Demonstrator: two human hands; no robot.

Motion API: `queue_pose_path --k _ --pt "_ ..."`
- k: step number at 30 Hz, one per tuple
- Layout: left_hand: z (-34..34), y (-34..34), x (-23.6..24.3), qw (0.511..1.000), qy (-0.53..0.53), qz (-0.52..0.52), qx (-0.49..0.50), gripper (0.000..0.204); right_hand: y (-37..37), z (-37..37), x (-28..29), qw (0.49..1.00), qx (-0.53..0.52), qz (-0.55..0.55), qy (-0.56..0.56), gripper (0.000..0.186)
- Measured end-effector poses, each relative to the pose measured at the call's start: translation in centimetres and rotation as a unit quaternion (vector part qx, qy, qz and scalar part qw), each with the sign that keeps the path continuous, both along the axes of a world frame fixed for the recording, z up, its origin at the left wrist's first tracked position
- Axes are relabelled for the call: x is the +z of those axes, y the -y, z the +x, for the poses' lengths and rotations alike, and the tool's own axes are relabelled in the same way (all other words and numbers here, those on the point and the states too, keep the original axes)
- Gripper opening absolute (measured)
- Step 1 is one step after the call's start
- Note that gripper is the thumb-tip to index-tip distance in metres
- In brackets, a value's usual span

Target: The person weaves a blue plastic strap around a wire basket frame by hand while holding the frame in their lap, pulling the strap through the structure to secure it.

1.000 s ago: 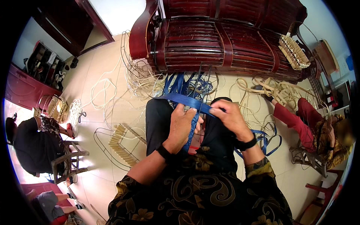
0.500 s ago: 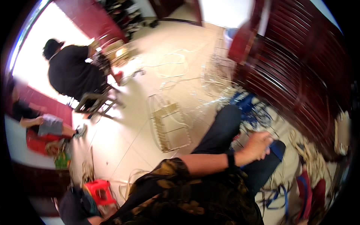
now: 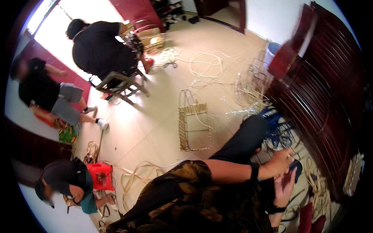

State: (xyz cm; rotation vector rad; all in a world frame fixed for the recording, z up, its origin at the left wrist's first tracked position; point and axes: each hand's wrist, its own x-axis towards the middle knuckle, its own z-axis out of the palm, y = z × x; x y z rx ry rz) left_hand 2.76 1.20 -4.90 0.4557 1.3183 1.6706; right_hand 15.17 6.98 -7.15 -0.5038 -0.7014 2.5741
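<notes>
My left hand [image 3: 278, 165] curls its fingers near my raised knee, closed on something hidden at the lower right. My right hand [image 3: 283, 188] is just below it, palm partly showing, fingertips bent up toward the left hand around something I cannot make out. A dark blue band [image 3: 297, 171] lies beside both hands. Beyond my knee, a tangle of blue strapping [image 3: 279, 134] rests on the floor. A wire basket frame [image 3: 194, 128], partly woven with pale strips, lies on the floor ahead of me.
Three co-workers are at left: one seated on a chair [image 3: 124, 87], one in grey shorts [image 3: 68, 105], one bent by a red stool [image 3: 99, 176]. A wooden bench [image 3: 318, 97] stands right, near a bucket [image 3: 272, 52]. Loose pale strips [image 3: 206, 64] spread over tiles.
The view has swung left, bringing co-workers and the doorway further in. My hands now appear at the lower right, closer together; the blue band between them is mostly hidden.
</notes>
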Motion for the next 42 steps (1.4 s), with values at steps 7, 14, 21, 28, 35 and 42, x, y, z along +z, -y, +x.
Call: queue_pose_path --k 7,14,21,28,35,42 --pt "-1.9 1.3 1.3 0.996 -0.008 -0.063 -0.057 0.015 -1.8 -0.6 0.0 0.992 -0.097 -0.030 0.075 0.031" --pt "-1.7 0.2 2.5 0.991 0.062 -0.057 -0.107 0.018 -1.6 0.4 3.5 0.957 -0.216 0.064 0.184 0.021" --pt "-1.6 0.0 2.2 0.984 0.116 -0.036 -0.127 0.031 -1.6 1.3 3.7 0.936 -0.244 0.096 0.235 0.023" --pt "-2.4 -0.1 1.5 0.967 0.162 0.003 -0.196 0.038 -1.0 2.0 3.6 0.940 -0.240 0.082 0.229 0.025" --pt "-1.5 0.5 1.7 0.983 0.079 -0.008 -0.164 0.031 -0.5 2.2 3.7 0.942 -0.244 0.067 0.220 0.026" --pt "-0.9 0.7 2.2 0.989 -0.014 -0.031 -0.143 0.033 0.3 1.6 2.7 0.951 -0.242 0.007 0.191 0.035"
